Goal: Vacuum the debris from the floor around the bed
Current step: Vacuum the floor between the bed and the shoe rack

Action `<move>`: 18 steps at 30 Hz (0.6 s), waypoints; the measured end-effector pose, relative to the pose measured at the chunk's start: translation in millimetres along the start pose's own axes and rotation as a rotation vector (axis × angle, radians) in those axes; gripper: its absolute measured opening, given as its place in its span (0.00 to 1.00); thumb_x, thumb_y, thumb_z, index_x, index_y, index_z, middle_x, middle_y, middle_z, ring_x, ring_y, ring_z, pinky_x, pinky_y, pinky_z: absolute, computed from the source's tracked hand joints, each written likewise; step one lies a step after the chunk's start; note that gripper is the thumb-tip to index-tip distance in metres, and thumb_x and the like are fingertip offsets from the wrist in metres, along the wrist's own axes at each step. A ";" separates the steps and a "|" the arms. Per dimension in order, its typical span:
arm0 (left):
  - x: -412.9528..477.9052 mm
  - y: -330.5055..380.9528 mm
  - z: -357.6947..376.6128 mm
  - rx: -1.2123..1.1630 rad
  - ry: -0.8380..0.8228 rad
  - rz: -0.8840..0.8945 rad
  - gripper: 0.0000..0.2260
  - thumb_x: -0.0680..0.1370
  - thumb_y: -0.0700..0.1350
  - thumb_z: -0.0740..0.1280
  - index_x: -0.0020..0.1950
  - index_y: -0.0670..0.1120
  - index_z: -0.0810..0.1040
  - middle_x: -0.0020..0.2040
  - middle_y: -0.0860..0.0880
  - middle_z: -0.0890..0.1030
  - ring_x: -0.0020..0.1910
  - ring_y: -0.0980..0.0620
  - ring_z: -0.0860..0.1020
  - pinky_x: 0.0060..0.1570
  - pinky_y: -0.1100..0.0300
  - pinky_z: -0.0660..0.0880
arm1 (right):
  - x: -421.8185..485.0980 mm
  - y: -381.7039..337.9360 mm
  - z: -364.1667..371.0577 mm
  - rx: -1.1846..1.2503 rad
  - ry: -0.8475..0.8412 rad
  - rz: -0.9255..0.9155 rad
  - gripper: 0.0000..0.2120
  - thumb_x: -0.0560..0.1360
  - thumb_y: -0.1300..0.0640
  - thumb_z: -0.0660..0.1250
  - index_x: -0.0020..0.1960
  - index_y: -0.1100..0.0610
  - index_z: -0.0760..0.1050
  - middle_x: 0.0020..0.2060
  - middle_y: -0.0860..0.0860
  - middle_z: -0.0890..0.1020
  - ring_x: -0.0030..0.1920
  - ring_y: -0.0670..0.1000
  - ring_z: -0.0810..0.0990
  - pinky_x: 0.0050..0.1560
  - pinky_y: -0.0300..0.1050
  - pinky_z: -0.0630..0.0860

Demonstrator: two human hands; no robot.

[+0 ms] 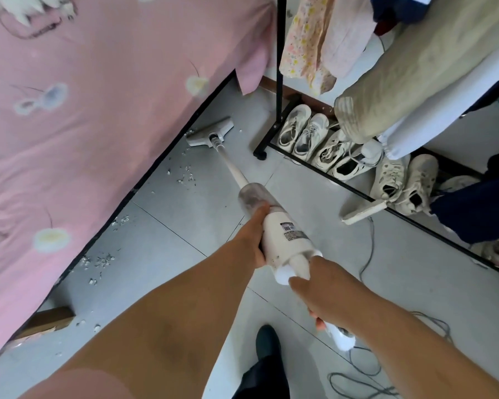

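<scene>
I hold a white stick vacuum with both hands. My left hand grips the body just behind the clear dust cup. My right hand grips the rear handle. The thin tube runs forward to the flat floor head, which lies on the grey tiles at the bed's edge. White and dark debris is scattered along the bed's side, with more debris nearer to me. The bed, under a pink flowered sheet, fills the left.
A black clothes rack with hanging garments stands at the right, over several pale sneakers. A grey cord trails across the tiles at the right. My dark shoe is below. A wooden bed leg shows at lower left.
</scene>
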State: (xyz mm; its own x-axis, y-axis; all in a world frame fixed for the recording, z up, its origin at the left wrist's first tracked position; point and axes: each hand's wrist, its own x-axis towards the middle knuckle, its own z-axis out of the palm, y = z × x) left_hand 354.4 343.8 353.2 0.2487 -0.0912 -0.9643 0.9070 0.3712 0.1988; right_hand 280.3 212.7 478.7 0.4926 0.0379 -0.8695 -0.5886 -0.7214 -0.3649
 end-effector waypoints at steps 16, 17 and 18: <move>-39.1 -82.5 25.7 0.005 0.006 0.011 0.27 0.73 0.63 0.72 0.62 0.45 0.82 0.51 0.42 0.86 0.49 0.42 0.85 0.47 0.47 0.81 | -67.7 60.5 -2.3 -0.049 -0.059 0.019 0.14 0.78 0.53 0.56 0.59 0.60 0.65 0.35 0.54 0.79 0.27 0.52 0.77 0.24 0.39 0.68; -45.0 -89.7 28.3 0.018 0.008 0.008 0.27 0.73 0.63 0.72 0.62 0.45 0.82 0.52 0.42 0.86 0.49 0.42 0.84 0.47 0.47 0.81 | -74.9 67.1 -2.3 -0.031 -0.069 0.023 0.14 0.78 0.53 0.56 0.61 0.59 0.64 0.34 0.54 0.79 0.26 0.51 0.77 0.23 0.38 0.67; -52.0 -98.8 32.6 0.032 0.004 0.007 0.26 0.73 0.63 0.72 0.62 0.45 0.82 0.52 0.42 0.86 0.49 0.42 0.85 0.46 0.48 0.81 | -84.0 75.6 -2.7 -0.007 -0.073 0.012 0.14 0.78 0.54 0.56 0.61 0.57 0.64 0.33 0.54 0.78 0.24 0.50 0.76 0.22 0.37 0.66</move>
State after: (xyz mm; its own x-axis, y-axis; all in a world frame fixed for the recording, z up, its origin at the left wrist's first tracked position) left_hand 263.0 281.7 389.4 0.2539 -0.0846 -0.9635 0.9157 0.3419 0.2113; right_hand 196.1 153.2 525.0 0.4377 0.0795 -0.8956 -0.5894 -0.7268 -0.3526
